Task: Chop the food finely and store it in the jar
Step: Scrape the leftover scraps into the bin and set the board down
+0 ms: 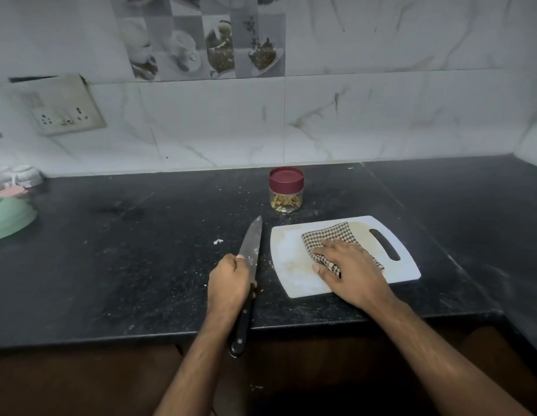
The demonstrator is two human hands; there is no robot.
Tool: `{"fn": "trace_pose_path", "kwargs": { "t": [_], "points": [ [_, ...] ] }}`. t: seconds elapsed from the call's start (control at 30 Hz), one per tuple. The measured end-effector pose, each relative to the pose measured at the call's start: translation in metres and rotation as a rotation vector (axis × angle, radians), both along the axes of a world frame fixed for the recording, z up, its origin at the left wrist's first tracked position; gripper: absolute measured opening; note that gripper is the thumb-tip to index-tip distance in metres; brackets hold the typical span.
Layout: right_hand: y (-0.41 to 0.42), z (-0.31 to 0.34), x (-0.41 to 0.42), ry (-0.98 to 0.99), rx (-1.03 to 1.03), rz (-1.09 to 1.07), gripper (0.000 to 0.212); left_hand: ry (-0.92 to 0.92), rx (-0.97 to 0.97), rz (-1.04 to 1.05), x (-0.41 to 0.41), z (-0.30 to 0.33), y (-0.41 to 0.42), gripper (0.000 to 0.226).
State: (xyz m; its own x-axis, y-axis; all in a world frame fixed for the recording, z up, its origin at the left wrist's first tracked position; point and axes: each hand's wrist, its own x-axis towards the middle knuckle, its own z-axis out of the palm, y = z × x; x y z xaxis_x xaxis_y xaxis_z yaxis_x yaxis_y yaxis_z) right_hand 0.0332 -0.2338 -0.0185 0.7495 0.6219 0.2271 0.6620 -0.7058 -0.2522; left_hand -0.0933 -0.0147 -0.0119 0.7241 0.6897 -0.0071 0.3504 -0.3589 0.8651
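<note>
Along the wall: white marble-patterned tiled backsplash (351,115), with a band of grey picture tiles at the top and a cream switch-and-socket plate (63,109) set at the left.

Below it: black speckled stone tabletop (126,250), dusted with pale crumbs, its front edge running across the lower part of the view.

On the tabletop, right of centre: white plastic chopping board (294,283) with a slot handle at its far right end, lying flat; surface stained, no food visible on it.

At the left edge: pale green bowl (9,220), partly out of view, with blurred crockery behind it.

On the board: brown-and-white checked cloth (330,232), folded, pressed flat under the right hand (348,271); fingers are spread straight over the cloth, grip not closed round it.

Just left of the board: large steel kitchen knife with black riveted handle (251,244), blade lying on the tabletop, tip pointing away towards the wall. The left hand (228,283) has its grip closed round the handle near the blade, the handle's butt projecting past the tabletop edge.

Behind the board, near the knife tip: small clear jar with a maroon screw lid (286,190), upright, lid on, a shallow layer of chopped yellowish-brown food at the bottom. It stands well apart from both hands, touching neither.
</note>
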Motion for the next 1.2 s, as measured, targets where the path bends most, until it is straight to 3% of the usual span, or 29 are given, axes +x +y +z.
{"fn": "trace_pose_path", "kwargs": {
  "t": [0.1,0.47,0.63,0.93,1.0,1.07,1.13,1.2],
  "points": [
    [0.001,0.000,-0.002,-0.003,-0.005,-0.008,0.049,0.072,0.239,0.105,0.004,0.001,-0.006,0.033],
    [0.003,0.002,-0.003,0.033,-0.004,-0.015,0.049,0.235,0.542,0.215,0.024,-0.009,-0.016,0.037],
    [0.003,0.005,-0.005,0.041,-0.025,-0.015,0.049,0.363,0.544,0.137,0.027,-0.007,-0.009,0.042],
    [0.003,0.012,-0.001,0.118,-0.022,-0.024,0.062,0.346,0.546,0.112,0.029,0.001,-0.003,0.048],
    [0.001,0.023,0.001,0.219,-0.055,-0.016,0.075,0.245,0.638,0.046,0.028,0.007,-0.004,0.043],
    [0.002,0.036,0.002,0.335,0.090,-0.065,0.095,0.140,0.713,-0.162,0.031,0.015,-0.008,0.038],
    [0.007,0.040,0.007,0.270,0.166,-0.196,0.102,0.182,0.752,-0.389,0.035,0.018,-0.015,0.056],
    [0.012,0.038,0.006,0.175,-0.013,-0.303,0.094,0.300,0.782,-0.518,0.041,0.013,-0.018,0.081]
  ]
}}
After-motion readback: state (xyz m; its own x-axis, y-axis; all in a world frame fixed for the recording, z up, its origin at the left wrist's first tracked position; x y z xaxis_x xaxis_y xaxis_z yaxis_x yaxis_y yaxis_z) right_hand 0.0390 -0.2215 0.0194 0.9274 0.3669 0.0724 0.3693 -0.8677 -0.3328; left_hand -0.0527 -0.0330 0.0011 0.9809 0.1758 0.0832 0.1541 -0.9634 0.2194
